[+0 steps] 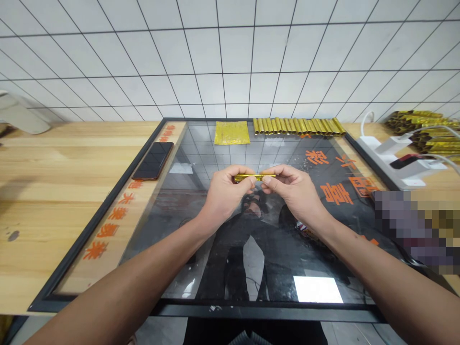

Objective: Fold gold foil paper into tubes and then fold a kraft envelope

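Between both hands is a thin, partly rolled strip of gold foil paper (259, 178), held level just above the glass sheet. My left hand (233, 184) pinches its left end between thumb and fingers. Its right end is pinched the same way by my right hand (287, 182). A flat sheet of gold paper (232, 132) lies beyond my left hand. To the right of that sheet, a row of rolled gold paper tubes (298, 126) sits along the far edge of the glass.
The black-framed glass (158, 249) with orange lettering rests on a wooden table (43, 191). A phone (153, 160) lies at its left side. At the right are a power strip with chargers (388, 158), a pile of gold paper (427, 134) and a blurred-out item (409, 230). A tiled wall stands behind.
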Demonstrator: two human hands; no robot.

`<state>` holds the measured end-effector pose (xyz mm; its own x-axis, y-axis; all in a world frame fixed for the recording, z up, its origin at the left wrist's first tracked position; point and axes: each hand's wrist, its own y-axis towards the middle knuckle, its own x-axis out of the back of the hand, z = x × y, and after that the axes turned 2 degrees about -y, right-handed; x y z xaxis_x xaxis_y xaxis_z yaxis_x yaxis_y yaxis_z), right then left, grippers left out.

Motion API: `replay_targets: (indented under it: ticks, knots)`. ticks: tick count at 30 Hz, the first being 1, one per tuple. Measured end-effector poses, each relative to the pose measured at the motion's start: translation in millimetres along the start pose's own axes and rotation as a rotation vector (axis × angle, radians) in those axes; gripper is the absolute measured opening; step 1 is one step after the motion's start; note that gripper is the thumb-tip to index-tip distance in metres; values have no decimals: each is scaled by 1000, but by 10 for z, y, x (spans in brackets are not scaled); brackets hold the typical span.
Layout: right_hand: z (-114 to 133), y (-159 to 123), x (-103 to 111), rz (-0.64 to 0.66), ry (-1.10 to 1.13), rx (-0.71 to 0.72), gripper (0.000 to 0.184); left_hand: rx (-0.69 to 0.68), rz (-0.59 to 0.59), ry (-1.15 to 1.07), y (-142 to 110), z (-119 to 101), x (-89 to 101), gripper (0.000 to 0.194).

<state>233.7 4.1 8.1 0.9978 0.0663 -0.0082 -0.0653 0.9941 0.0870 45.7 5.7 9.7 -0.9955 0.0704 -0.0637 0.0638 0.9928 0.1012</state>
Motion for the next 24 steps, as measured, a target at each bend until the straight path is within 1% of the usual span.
replay_targets:
  ticks: [3, 6, 8, 11, 15, 20, 21, 24]
  knots:
    - [8, -4, -4, 16, 2, 4, 31, -3, 9, 9, -3, -7, 0, 10]
    - [-3, 1, 1, 12, 15, 14, 33, 12, 10, -46, 7, -14, -3, 16]
    - [-8, 3, 5, 10, 10, 36, 35, 53, 1, -137, 25, -8, -1, 22]
    - [4, -7, 1, 13, -27, 79, 35, 170, 13, -322, 58, 19, 14, 26]
    - [20, -32, -17, 15, -70, 119, 36, 284, 45, -512, 83, 56, 41, 20]
    - [-11, -35, -21, 56, -25, 153, 41, 382, 75, -601, 76, 34, 33, 2]
    - [-18, -34, -20, 63, -15, 152, 41, 403, 76, -612, 74, 23, 27, 1]
    - [-30, -40, -21, 80, 3, 143, 40, 455, 75, -642, 67, -3, 15, 7]
